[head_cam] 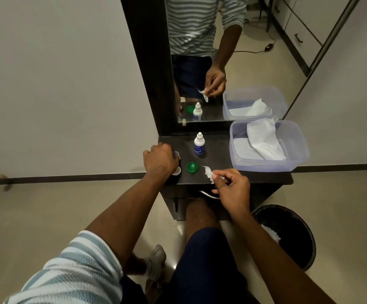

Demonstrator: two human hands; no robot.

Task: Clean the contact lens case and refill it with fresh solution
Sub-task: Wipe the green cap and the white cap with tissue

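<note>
Down on the dark shelf under the mirror, the left hand lies curled over the contact lens case at the left edge; only a pale round part shows beside the fingers, and I cannot tell how firmly they grip it. The right hand pinches a small crumpled tissue between thumb and fingertips, just right of a green cap. Behind the cap the solution bottle stands upright. A clear plastic box with white tissues sits at the right.

home dressing corner: mirror, drawers
</note>
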